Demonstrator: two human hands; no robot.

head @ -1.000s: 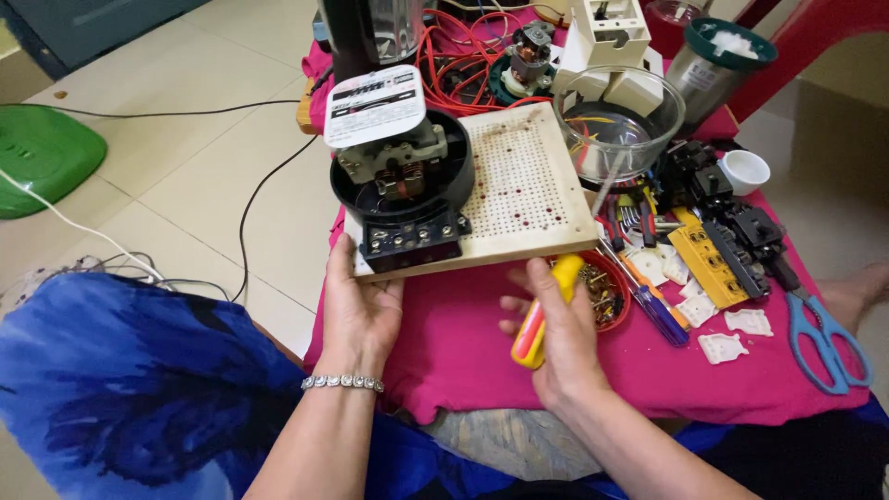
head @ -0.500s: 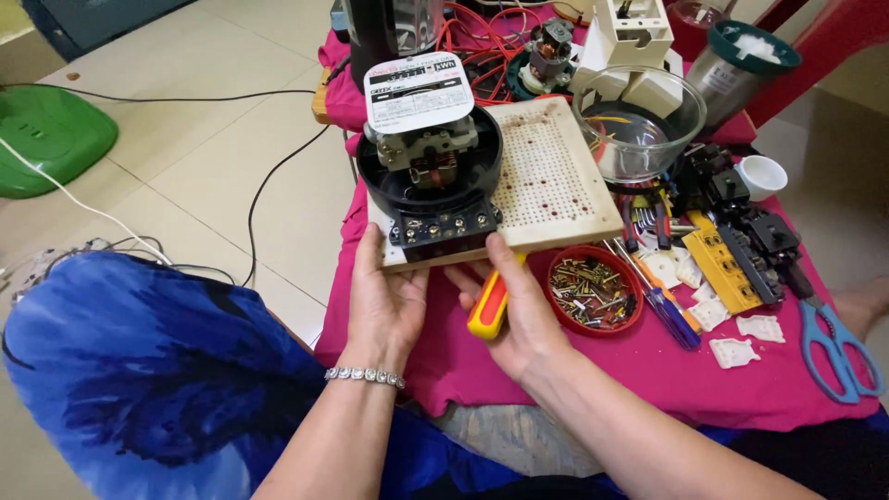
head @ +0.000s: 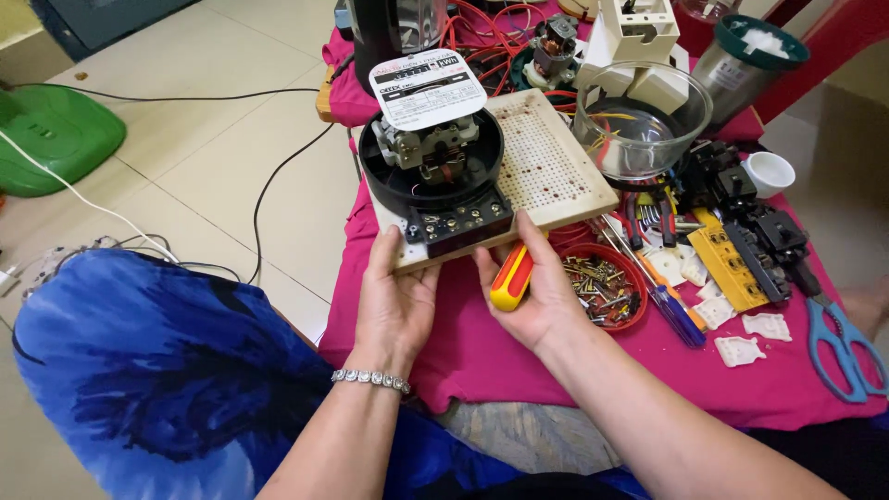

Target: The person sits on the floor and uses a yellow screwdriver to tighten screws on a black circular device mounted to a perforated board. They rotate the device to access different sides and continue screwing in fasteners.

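The right hand (head: 542, 301) sits just below the centre of the frame, closed around a red-and-yellow screwdriver handle (head: 511, 278) tucked in the palm, while its thumb and forefinger reach up to the near edge of the perforated board (head: 546, 171). The left hand (head: 394, 306), left of it and wearing a beaded bracelet (head: 370, 379), lies palm up with fingers open and spread, their tips pressed against the board's near-left corner without wrapping around anything.

The round black electric meter (head: 431, 167) stands on the left part of that board, its terminal block (head: 458, 222) facing the hands and its white label plate tilted on top. The board overhangs the pink-covered desk (head: 519, 361) on the near side, so I judge that a push or lift from the fingertips alone could tip it, with the meter's weight sitting toward that edge. With the screwdriver filling the right palm, that hand's hold on the board looks weak.

Just right of the right hand, a red dish of screws (head: 607, 287) is close enough that a sliding board could spill it. A glass bowl (head: 639, 120) rests at the board's upper right corner and could be nudged off.
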